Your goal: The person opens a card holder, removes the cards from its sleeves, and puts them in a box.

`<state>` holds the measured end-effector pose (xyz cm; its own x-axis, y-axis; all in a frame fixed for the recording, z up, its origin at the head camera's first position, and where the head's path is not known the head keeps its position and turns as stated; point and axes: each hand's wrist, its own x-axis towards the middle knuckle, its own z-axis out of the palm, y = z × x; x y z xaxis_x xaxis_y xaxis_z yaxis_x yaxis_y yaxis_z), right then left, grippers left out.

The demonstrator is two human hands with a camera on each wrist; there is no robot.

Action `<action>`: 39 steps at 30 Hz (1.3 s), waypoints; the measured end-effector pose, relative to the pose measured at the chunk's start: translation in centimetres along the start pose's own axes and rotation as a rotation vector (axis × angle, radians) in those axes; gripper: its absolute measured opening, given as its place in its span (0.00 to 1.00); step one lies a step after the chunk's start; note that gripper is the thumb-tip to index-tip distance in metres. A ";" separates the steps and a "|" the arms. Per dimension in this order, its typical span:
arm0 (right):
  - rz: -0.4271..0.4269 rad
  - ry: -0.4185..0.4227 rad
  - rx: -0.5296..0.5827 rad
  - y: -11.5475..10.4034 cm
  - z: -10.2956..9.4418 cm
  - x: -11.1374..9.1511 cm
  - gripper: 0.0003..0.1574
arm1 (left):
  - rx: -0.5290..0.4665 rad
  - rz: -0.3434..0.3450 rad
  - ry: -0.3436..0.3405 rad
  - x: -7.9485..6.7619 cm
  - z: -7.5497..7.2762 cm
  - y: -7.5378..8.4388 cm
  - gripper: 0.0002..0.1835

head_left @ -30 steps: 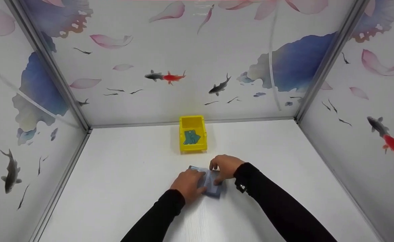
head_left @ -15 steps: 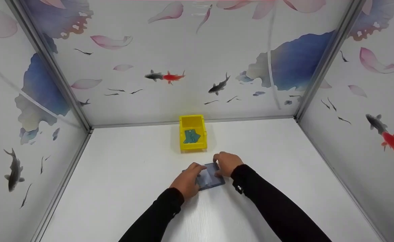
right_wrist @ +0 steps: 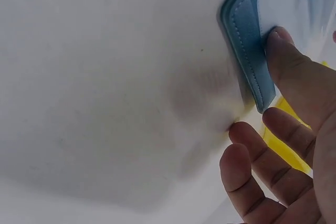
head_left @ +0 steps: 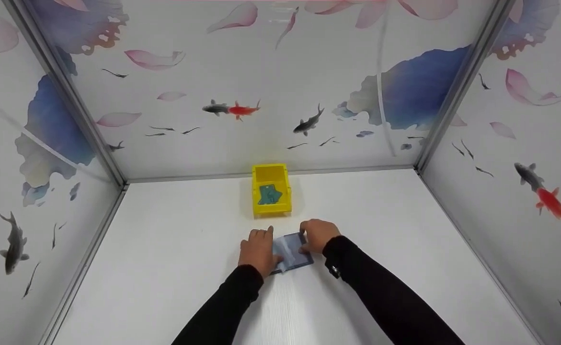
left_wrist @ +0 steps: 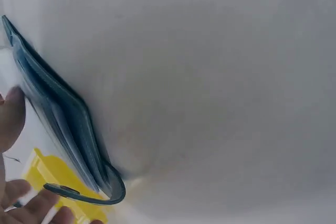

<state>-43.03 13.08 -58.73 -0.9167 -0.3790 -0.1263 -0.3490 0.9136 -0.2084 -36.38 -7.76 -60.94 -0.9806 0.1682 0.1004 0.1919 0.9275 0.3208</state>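
Right grip (head_left: 319,235) pinching open wallet (head_left: 293,251) at its right edge; left grip (head_left: 257,251) on wallet's left side, can't tell if pinching. Loose strap (left_wrist: 97,200) off wallet could jam if folded underneath.

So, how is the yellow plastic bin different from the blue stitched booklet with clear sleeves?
The bin is yellow; the booklet is blue. The bin is a deep box; the booklet is thin and layered. The bin stands near the back wall; the booklet is farther from it. Both are open.
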 end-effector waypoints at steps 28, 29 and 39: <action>-0.211 0.116 0.068 -0.8 0.5 -1.1 0.13 | 0.004 0.278 -0.138 -1.7 0.2 -0.3 0.22; -0.273 0.102 0.077 -1.0 0.5 -1.2 0.14 | -0.011 0.278 -0.141 -1.6 0.1 -0.5 0.23; -0.402 -0.073 0.054 -1.9 0.0 -0.9 0.25 | -0.029 0.170 -0.160 -1.0 -1.9 -2.9 0.23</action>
<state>-41.49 11.69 -58.26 -0.6926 -0.7153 -0.0929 -0.6640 0.6825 -0.3054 -35.91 -11.29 -60.17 -0.9275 0.3739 0.0058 0.3536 0.8717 0.3393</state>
